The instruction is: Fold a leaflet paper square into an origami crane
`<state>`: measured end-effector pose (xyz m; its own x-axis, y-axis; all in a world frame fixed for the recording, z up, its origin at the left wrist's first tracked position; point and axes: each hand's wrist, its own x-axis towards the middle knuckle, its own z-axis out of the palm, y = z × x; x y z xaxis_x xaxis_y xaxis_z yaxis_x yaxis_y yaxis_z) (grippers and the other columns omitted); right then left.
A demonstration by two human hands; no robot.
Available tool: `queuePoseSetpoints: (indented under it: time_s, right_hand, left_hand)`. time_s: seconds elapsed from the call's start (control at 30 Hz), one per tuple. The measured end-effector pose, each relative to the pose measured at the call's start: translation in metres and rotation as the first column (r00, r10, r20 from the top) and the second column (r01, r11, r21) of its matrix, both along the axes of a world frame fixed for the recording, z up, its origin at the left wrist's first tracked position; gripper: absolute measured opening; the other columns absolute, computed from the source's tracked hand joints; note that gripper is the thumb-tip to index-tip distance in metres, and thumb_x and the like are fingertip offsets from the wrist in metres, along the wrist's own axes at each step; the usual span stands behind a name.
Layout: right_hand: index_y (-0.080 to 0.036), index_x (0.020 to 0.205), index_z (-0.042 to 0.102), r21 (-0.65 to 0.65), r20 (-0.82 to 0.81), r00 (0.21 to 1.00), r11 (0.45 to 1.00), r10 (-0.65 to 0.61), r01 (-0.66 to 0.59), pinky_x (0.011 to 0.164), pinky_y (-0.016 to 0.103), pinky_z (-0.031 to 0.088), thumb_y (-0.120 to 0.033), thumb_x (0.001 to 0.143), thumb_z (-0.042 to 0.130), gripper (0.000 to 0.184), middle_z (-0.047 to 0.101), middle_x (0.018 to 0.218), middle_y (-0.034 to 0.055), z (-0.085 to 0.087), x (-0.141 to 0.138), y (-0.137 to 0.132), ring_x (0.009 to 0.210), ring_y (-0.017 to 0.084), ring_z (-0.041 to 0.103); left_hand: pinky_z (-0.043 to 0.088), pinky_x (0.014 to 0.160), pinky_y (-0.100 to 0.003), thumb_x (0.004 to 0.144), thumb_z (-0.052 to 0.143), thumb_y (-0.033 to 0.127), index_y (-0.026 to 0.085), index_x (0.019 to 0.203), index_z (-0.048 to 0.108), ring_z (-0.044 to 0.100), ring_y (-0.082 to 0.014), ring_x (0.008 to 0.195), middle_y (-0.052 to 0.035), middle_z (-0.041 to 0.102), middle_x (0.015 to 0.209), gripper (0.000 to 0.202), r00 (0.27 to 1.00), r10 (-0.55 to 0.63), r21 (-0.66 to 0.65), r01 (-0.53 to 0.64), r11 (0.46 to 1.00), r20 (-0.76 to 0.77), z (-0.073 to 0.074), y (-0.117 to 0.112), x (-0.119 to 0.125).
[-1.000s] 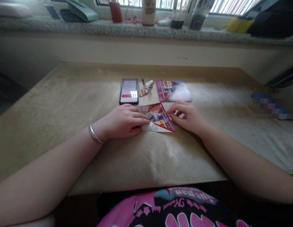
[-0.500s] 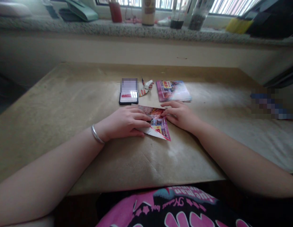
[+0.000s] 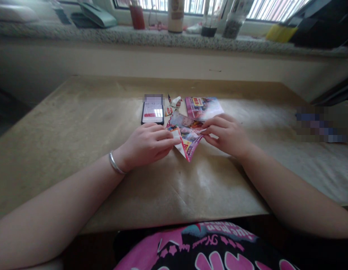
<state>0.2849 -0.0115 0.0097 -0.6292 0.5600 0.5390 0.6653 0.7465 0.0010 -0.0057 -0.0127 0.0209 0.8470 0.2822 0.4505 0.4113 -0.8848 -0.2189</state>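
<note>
In the head view, the left hand (image 3: 151, 144) pinches the folded side of the sheet (image 3: 188, 129); the right hand (image 3: 228, 135) grips its other edge. The sheet is over the table (image 3: 106, 101), near the phone (image 3: 153, 116), paper figure (image 3: 175, 103) and stack (image 3: 206, 108).

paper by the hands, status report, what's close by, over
Left hand on paper, right hand pinching its right side. Paper part-folded, white flap showing. Phone close beyond left hand, stack close beyond right.
</note>
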Motion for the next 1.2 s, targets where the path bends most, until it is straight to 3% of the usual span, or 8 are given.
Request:
queuePoseSetpoints:
  time_s: [0.13, 0.27, 0.4, 0.57, 0.7, 0.83, 1.2]
  right_hand:
    - [-0.022, 0.075, 0.063, 0.121, 0.159, 0.987, 0.993, -0.028, 0.008, 0.075, 0.037, 0.045, -0.028, 0.088, 0.054, 0.017, 0.071, 0.091, 0.0057, 0.003, 0.0, -0.002, 0.083, 0.022, 0.057]
    - [-0.023, 0.078, 0.063, 0.128, 0.279, 0.959, 0.992, -0.048, 0.012, 0.077, 0.038, 0.042, -0.026, 0.088, 0.053, 0.014, 0.07, 0.089, 0.0056, 0.007, -0.002, -0.008, 0.086, 0.023, 0.055]
    - [-0.022, 0.084, 0.065, 0.057, 0.324, 0.945, 0.998, -0.041, 0.024, 0.083, 0.041, 0.042, -0.021, 0.085, 0.053, 0.012, 0.07, 0.096, 0.0077, 0.01, -0.009, -0.016, 0.095, 0.026, 0.055]
    - [-0.018, 0.093, 0.067, -0.02, 0.319, 0.948, 1.0, 0.0, 0.006, 0.098, 0.045, 0.04, -0.018, 0.084, 0.053, 0.017, 0.07, 0.114, 0.0095, 0.01, -0.02, -0.023, 0.115, 0.03, 0.053]
    - [-0.018, 0.089, 0.066, -0.039, 0.318, 0.947, 0.999, 0.038, -0.027, 0.102, 0.041, 0.04, -0.021, 0.089, 0.05, 0.017, 0.072, 0.107, 0.0095, 0.007, -0.024, -0.024, 0.106, 0.025, 0.06]
    - [-0.017, 0.088, 0.065, -0.119, 0.324, 0.945, 0.993, 0.043, -0.005, 0.092, 0.038, 0.045, -0.023, 0.089, 0.049, 0.017, 0.072, 0.102, 0.0111, 0.005, -0.024, -0.022, 0.094, 0.024, 0.064]
    - [-0.017, 0.092, 0.06, -0.275, 0.344, 0.936, 0.961, 0.072, 0.027, 0.093, 0.04, 0.044, -0.017, 0.076, 0.052, 0.017, 0.067, 0.104, 0.0131, 0.012, -0.015, -0.022, 0.099, 0.028, 0.06]
  left_hand:
    - [0.046, 0.072, -0.029, 0.092, 0.052, 0.032, 0.025, 0.115, 0.065, 0.062, -0.0156, 0.079, -0.0015, 0.07, 0.088, 0.026, 1.0, 0.023, -0.03, -0.023, 0.999, -0.012, -0.001, -0.002, 0.002]
    - [0.044, 0.066, -0.026, 0.093, 0.051, 0.035, 0.026, 0.116, 0.064, 0.061, -0.0134, 0.077, -0.0031, 0.068, 0.096, 0.028, 1.0, 0.019, -0.074, -0.02, 0.997, -0.015, -0.003, -0.004, 0.004]
    - [0.045, 0.065, -0.026, 0.093, 0.051, 0.039, 0.025, 0.112, 0.066, 0.061, -0.0129, 0.075, -0.0037, 0.068, 0.101, 0.028, 0.999, 0.024, -0.084, -0.026, 0.996, -0.025, -0.003, -0.007, 0.008]
    - [0.047, 0.073, -0.029, 0.093, 0.051, 0.046, 0.024, 0.104, 0.069, 0.064, -0.0172, 0.086, -0.004, 0.07, 0.102, 0.03, 0.996, 0.054, -0.144, -0.063, 0.988, -0.069, -0.003, -0.01, 0.014]
    - [0.048, 0.077, -0.032, 0.092, 0.053, 0.04, 0.024, 0.102, 0.07, 0.064, -0.019, 0.088, -0.0031, 0.071, 0.102, 0.025, 0.992, 0.102, -0.164, -0.113, 0.98, -0.077, -0.006, -0.011, 0.016]
    - [0.049, 0.076, -0.032, 0.093, 0.052, 0.033, 0.022, 0.097, 0.072, 0.064, -0.0187, 0.086, -0.0028, 0.072, 0.098, 0.023, 0.991, 0.126, -0.169, -0.133, 0.977, -0.05, -0.01, -0.009, 0.017]
    - [0.052, 0.076, -0.03, 0.095, 0.051, 0.029, 0.022, 0.098, 0.074, 0.067, -0.0174, 0.086, -0.0017, 0.074, 0.101, 0.024, 0.994, 0.11, -0.217, -0.106, 0.97, 0.003, -0.014, -0.002, 0.013]
